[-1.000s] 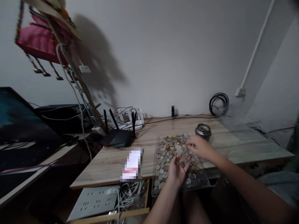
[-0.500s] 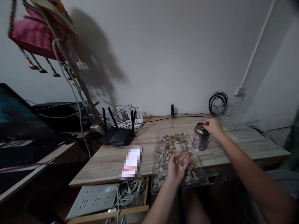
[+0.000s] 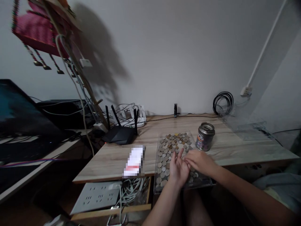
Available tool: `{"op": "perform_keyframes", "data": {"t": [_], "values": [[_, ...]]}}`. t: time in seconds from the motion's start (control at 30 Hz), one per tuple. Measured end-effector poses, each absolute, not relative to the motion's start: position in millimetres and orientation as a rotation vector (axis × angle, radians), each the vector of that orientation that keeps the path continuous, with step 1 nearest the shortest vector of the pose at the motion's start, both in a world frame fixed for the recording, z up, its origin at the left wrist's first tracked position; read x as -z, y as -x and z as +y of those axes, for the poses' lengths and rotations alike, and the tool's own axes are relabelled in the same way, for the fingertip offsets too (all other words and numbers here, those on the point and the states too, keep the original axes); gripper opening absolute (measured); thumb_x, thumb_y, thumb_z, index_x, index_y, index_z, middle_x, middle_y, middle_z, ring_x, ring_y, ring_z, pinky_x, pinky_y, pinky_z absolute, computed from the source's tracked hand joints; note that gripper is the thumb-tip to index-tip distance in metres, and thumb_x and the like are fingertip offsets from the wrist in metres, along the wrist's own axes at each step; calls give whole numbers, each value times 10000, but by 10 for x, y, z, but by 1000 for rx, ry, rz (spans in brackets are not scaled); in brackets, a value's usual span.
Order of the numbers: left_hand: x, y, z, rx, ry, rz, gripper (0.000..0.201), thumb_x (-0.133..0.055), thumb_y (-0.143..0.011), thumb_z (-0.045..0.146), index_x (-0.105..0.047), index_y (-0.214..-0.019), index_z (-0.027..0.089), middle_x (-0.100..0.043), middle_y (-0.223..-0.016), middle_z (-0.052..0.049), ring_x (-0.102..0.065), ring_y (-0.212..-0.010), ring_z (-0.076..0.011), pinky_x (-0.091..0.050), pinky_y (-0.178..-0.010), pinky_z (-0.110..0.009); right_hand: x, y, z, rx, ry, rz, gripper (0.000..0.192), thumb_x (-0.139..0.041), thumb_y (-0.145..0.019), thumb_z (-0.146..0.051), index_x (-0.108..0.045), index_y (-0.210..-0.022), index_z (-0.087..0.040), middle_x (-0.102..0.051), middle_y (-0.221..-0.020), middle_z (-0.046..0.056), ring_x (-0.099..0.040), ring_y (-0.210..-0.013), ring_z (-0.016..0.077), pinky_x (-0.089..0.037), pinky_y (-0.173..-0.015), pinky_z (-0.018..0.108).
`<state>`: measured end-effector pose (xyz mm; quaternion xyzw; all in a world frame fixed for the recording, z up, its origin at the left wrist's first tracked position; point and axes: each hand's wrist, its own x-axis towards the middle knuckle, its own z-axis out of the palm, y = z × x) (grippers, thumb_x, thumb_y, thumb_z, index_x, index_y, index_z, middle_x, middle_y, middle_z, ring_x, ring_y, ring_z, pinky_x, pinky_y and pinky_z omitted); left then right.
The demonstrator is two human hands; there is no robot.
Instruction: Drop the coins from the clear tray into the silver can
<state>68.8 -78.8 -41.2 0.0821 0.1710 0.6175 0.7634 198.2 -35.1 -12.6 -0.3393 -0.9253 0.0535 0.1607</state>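
Note:
My left hand [image 3: 178, 168] is palm up over the coin tray, its fingers stretched out and its fingertips partly covered. My right hand [image 3: 199, 161] reaches across from the right, its bunched fingers touching the left palm and fingers. What lies between the two hands is hidden. Beneath them is a clear shallow tray [image 3: 155, 185] with many silver and brass-coloured coins [image 3: 164, 150] spread in it. Just behind the right hand a dark tin [image 3: 205, 137] with a printed side stands upright, its lid showing a slot and a wire handle lying at the rim.
To the left are a pixelated phone-like object [image 3: 134, 161] and a black router [image 3: 121, 135]. An open drawer below holds a power strip [image 3: 96, 196] and white cables [image 3: 134, 191]. A small dark bottle [image 3: 175, 110] and coiled black cable [image 3: 223, 103] stand by the wall.
My right hand has moved from the tin's slotted lid down and left to my left palm. The coin seen on that palm before is now hidden. The tin stays in place.

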Motion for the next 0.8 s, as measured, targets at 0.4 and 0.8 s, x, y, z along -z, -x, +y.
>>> {"op": "perform_keyframes", "data": {"t": [0.4,0.8], "values": [[439,-493,-840,-1354,-1212,1115,203,-564,-744,334,-655,-806,162,-619,-954,-97,-563,-920,-224,-445,-755,-310,-607,-2597,643,309,1878,-2043,284,-487,-804,-356,-714,-900,-217,-683,-914,89,-599,-830,204,-386,-645,266],[292,-274,-852,-248,-2211,1390,358,-669,-593,187,-640,-950,177,-603,-942,-75,-562,-764,-191,-414,-639,-247,222,-2135,-427,-682,923,-2991,250,-662,-614,-206,-632,-859,-165,-610,-799,11,-520,-691,132,-353,-565,213]]}}
